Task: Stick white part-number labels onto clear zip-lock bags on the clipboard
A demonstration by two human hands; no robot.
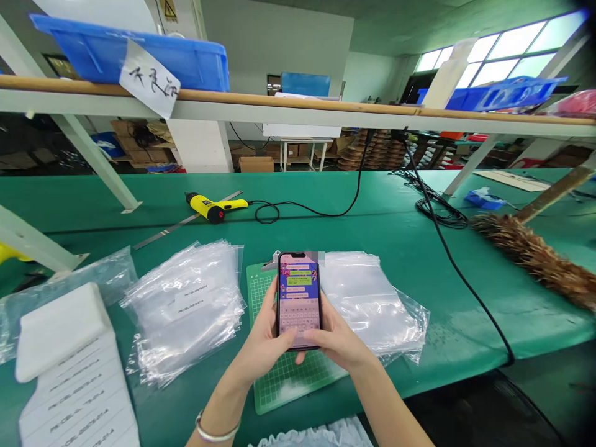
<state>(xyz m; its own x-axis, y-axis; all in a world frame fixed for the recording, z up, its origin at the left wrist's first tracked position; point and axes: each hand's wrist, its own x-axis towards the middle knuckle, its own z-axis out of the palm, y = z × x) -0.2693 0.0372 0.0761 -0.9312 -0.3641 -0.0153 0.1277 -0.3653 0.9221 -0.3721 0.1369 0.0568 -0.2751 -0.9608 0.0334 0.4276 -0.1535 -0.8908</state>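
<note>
A smartphone (299, 305) is held upright between both hands, its screen showing a chat and a keyboard. My left hand (265, 338) wraps around its left side, thumb over the lower screen. My right hand (342, 338) grips the right side, its thumb also over the keyboard. Beneath the phone lies a green clipboard (274, 388) with a grid pattern, its metal clip partly hidden behind the phone. To the right is a stack of clear plastic bags (367, 298), overlapping the clipboard. On the left sits a pile of printed clear bags (186, 310).
A yellow heat gun (209, 207) lies behind the bags, across a metal ruler (167, 231). Printed label strips (79, 397) are at the left. A black cable (459, 267) crosses the right side near a bristle brush (531, 254). A shelf (288, 110) spans overhead.
</note>
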